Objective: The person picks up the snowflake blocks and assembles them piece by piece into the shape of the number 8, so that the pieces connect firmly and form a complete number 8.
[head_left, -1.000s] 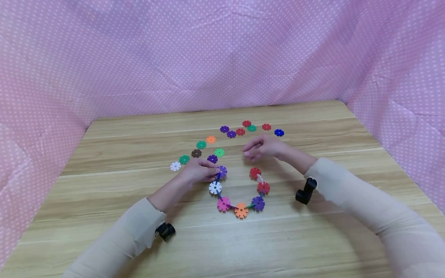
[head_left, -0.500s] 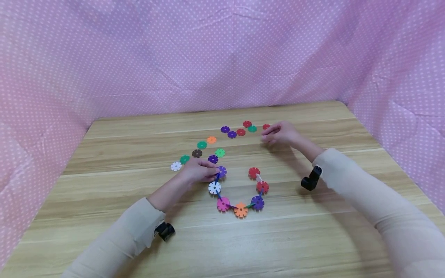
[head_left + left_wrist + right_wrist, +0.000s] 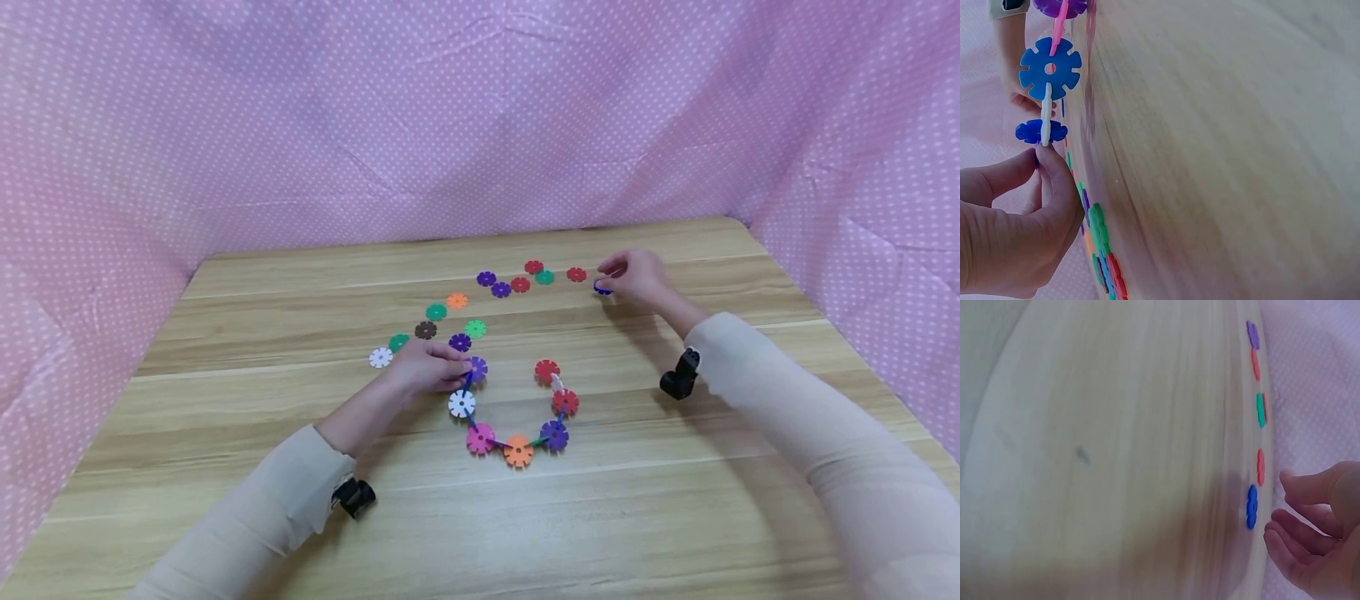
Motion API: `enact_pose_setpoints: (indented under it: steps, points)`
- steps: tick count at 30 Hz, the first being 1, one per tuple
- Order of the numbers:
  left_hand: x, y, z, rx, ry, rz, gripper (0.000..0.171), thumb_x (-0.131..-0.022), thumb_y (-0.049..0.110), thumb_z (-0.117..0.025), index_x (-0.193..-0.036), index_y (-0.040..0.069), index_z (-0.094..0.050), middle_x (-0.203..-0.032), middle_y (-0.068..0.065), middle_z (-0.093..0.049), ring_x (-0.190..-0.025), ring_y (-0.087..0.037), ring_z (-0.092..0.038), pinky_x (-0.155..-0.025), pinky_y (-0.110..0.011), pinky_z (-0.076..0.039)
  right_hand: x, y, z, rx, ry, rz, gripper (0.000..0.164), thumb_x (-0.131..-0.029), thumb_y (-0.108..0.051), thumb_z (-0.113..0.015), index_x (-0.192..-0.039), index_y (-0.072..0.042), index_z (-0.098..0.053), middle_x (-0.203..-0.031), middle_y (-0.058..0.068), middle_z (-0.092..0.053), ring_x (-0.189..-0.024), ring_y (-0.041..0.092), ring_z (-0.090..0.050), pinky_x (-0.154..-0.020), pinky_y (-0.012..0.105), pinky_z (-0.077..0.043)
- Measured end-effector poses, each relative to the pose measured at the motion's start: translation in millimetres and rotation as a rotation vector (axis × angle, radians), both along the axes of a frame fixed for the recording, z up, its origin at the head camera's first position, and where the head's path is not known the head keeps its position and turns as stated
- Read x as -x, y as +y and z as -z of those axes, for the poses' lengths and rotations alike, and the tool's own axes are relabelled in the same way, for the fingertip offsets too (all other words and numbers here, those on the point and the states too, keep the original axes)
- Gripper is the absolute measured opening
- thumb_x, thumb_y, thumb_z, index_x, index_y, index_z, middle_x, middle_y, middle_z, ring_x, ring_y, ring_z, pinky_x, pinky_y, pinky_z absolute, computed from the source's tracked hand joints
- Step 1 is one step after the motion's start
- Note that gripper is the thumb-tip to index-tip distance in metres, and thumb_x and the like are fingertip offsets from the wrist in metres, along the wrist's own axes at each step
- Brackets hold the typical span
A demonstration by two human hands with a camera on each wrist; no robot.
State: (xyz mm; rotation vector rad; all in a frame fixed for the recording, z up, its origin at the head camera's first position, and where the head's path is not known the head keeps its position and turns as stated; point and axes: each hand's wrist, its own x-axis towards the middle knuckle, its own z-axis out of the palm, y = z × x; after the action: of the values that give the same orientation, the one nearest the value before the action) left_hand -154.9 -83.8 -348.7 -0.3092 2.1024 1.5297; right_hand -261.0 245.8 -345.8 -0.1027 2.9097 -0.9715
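In the head view my left hand [image 3: 423,367] pinches the purple snowflake disc [image 3: 477,369] at one end of a U-shaped chain of slotted plastic discs. Down the chain come a white disc [image 3: 462,404], a pink one [image 3: 480,438] and an orange one [image 3: 518,451], then purple and red discs up to a red disc [image 3: 547,370] at the other end. Thumb and finger of the left hand meet at the chain's end in the left wrist view. My right hand [image 3: 636,275] hovers by a loose blue disc [image 3: 1252,506], its fingers loosely bent and apart from each other.
Loose discs lie flat in a scattered arc beyond the chain, among them a red one [image 3: 576,274], a brown one [image 3: 425,330] and a white one [image 3: 381,357]. The wooden table [image 3: 570,533] ends at a pink dotted cloth [image 3: 480,125] behind.
My right hand has moved from above the chain's opening, away and to the right, to the blue disc. The left hand keeps its pinch, and the chain has shifted only slightly.
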Motion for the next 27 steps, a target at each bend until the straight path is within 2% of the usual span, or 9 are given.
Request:
enact_pose_setpoints:
  steps: [5,15,23,27]
  points:
    - [0.5,-0.4,-0.3,0.003,0.001,-0.001,0.020,-0.091,0.003,-0.062,-0.110,0.001,-0.070,-0.116,-0.015,-0.069,-0.077,-0.008,-0.066,-0.079,-0.024,-0.060,2.9,4.7,5.0,-0.055,0.008,-0.025,0.033,-0.086,-0.009,-0.069,-0.116,0.005,-0.063,-0.114,0.027,-0.066,-0.103,0.038,-0.063,-0.092,0.046,-0.051]
    - [0.6,0.1,-2.5,0.018,0.001,-0.025,0.022,-0.090,0.009,-0.066,-0.110,0.002,-0.069,-0.106,-0.011,-0.072,-0.074,-0.007,-0.065,-0.078,-0.024,-0.060,5.4,5.0,9.6,-0.140,-0.008,-0.059,0.035,-0.085,-0.011,-0.070,-0.114,0.007,-0.064,-0.112,0.028,-0.066,-0.103,0.037,-0.061,-0.093,0.047,-0.050]
    - [1.0,-0.9,-1.8,0.008,-0.005,-0.026,0.021,-0.089,0.009,-0.067,-0.109,0.001,-0.069,-0.102,-0.008,-0.072,-0.073,-0.007,-0.065,-0.077,-0.024,-0.060,4.7,4.3,7.3,-0.146,-0.027,-0.055,0.032,-0.085,-0.014,-0.072,-0.109,0.007,-0.066,-0.109,0.026,-0.067,-0.098,0.035,-0.061,-0.088,0.044,-0.050]
    - [0.9,-1.8,-1.7,0.002,-0.009,-0.022,0.021,-0.089,0.008,-0.066,-0.109,0.001,-0.069,-0.101,-0.008,-0.072,-0.073,-0.007,-0.065,-0.077,-0.023,-0.060,3.7,4.1,6.2,-0.108,-0.046,-0.031,0.031,-0.084,-0.013,-0.074,-0.106,0.006,-0.066,-0.106,0.025,-0.065,-0.094,0.032,-0.059,-0.083,0.040,-0.050]
